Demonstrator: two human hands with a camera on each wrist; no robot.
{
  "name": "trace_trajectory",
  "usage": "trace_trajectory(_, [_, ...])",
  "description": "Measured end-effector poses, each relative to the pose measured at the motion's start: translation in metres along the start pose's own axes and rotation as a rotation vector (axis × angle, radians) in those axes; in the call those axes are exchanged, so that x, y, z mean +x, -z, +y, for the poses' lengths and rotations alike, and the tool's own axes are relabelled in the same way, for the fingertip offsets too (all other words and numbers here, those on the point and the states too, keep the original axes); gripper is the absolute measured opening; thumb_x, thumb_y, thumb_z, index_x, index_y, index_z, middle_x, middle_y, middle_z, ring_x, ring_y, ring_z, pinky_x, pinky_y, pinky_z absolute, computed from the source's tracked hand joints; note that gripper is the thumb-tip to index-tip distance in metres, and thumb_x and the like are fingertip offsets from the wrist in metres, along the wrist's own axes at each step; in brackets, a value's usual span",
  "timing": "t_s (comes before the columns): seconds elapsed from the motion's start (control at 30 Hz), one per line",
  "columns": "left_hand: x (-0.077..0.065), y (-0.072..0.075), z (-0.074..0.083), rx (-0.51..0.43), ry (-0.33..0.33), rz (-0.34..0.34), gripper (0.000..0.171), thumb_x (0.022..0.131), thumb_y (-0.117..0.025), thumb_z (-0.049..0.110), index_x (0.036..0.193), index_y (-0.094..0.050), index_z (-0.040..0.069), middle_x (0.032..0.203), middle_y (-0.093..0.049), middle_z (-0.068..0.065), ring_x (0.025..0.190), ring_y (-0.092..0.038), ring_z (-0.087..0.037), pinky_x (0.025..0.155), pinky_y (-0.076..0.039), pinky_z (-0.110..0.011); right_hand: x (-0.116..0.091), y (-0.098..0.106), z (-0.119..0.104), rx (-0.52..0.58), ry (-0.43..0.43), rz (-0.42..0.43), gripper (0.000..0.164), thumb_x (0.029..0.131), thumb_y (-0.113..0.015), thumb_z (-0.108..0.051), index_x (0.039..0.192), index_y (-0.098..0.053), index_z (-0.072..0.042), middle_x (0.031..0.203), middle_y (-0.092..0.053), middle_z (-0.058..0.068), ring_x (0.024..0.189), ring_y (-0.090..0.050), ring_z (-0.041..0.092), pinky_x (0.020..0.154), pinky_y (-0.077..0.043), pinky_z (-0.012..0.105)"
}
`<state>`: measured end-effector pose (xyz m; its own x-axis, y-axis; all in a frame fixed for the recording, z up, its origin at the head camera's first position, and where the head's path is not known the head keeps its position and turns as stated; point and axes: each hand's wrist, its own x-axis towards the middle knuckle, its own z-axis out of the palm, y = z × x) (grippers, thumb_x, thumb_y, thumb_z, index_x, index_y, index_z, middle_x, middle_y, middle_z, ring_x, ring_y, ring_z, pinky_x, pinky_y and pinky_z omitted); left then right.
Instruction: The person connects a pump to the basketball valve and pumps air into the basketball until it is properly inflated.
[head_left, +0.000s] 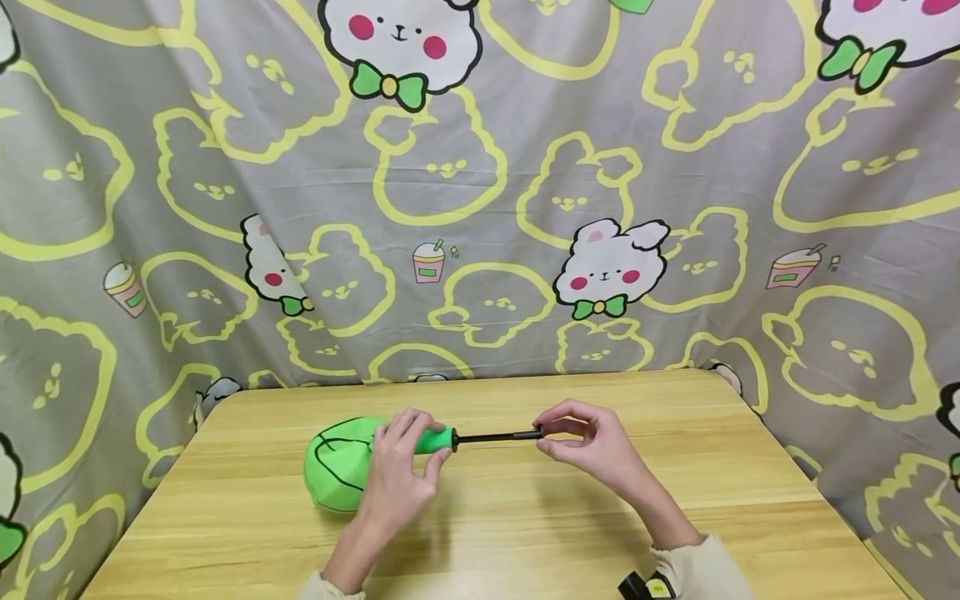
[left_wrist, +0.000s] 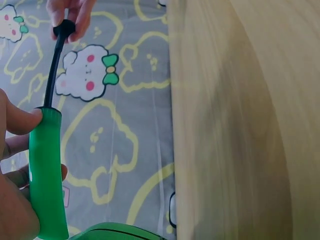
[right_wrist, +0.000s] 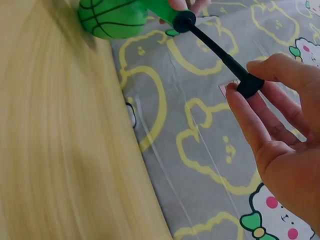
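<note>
A green hand pump (head_left: 437, 440) lies level above the table, one end toward a soft, creased green ball (head_left: 337, 467) with black basketball lines. My left hand (head_left: 402, 467) grips the pump's green barrel (left_wrist: 47, 170), the thumb near its black collar. From the barrel a thin black rod (head_left: 487, 437) sticks out to the right. At its far end my right hand (head_left: 596, 442) pinches the round black handle (right_wrist: 250, 86) between thumb and fingertips. Where the pump meets the ball is hidden behind my left hand in the head view.
The wooden table (head_left: 525, 533) reaches back to a grey curtain (head_left: 480, 317) printed with yellow outlines and white rabbits. A black and yellow device (head_left: 648, 586) sits by my right sleeve (head_left: 701, 567).
</note>
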<state>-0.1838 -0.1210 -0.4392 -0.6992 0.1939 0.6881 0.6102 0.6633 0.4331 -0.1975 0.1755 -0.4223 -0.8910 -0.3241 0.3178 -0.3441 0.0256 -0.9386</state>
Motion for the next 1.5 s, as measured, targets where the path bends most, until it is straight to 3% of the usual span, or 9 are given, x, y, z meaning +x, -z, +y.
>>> trace_trajectory(0.2, [0.0,-0.002,0.001,-0.008,-0.018,0.0,0.027,0.079,-0.08,0.01,0.102,-0.066,0.016,0.104,-0.064,0.002,0.103,-0.06,-0.019,0.09,-0.039,-0.045,-0.002,0.009,-0.001,-0.006,0.007,-0.038,0.026,0.087,-0.08,-0.002,0.111,-0.071,0.0,0.117,-0.069,0.023,0.108,-0.071,0.026,0.081,-0.06,0.04])
trace_trajectory(0.5, [-0.001,-0.004,0.002,-0.002,-0.028,0.026,0.028,0.077,-0.08,0.007,0.1,-0.066,0.015,0.103,-0.063,0.002,0.101,-0.06,-0.02,0.088,-0.037,-0.043,-0.002,0.007,0.001,-0.001,0.028,-0.021,0.025,0.085,-0.081,-0.002,0.109,-0.074,0.001,0.114,-0.071,0.024,0.106,-0.072,0.027,0.082,-0.059,0.041])
trace_trajectory(0.73, [-0.002,-0.007,0.004,0.01,-0.038,0.018,0.028,0.076,-0.08,0.007,0.099,-0.066,0.015,0.102,-0.062,0.003,0.099,-0.06,-0.019,0.089,-0.037,-0.043,-0.001,-0.005,0.003,0.014,0.021,0.0,0.025,0.083,-0.083,-0.002,0.107,-0.075,0.001,0.11,-0.074,0.017,0.103,-0.073,0.027,0.082,-0.059,0.04])
trace_trajectory(1.2, [-0.004,-0.01,0.009,0.033,-0.055,0.018,0.029,0.075,-0.081,0.007,0.097,-0.065,0.015,0.1,-0.062,0.004,0.096,-0.059,-0.018,0.088,-0.039,-0.044,0.0,-0.032,0.012,0.061,0.07,0.035,0.026,0.082,-0.082,0.003,0.106,-0.073,0.007,0.107,-0.071,0.03,0.099,-0.074,0.029,0.08,-0.059,0.04])
trace_trajectory(1.5, [-0.005,-0.012,0.012,0.031,-0.051,-0.004,0.03,0.074,-0.081,0.008,0.097,-0.065,0.017,0.099,-0.061,0.005,0.097,-0.059,-0.018,0.089,-0.039,-0.045,0.0,-0.047,0.015,0.064,0.062,0.062,0.025,0.081,-0.082,0.002,0.105,-0.074,0.005,0.107,-0.071,0.029,0.099,-0.074,0.032,0.079,-0.059,0.039])
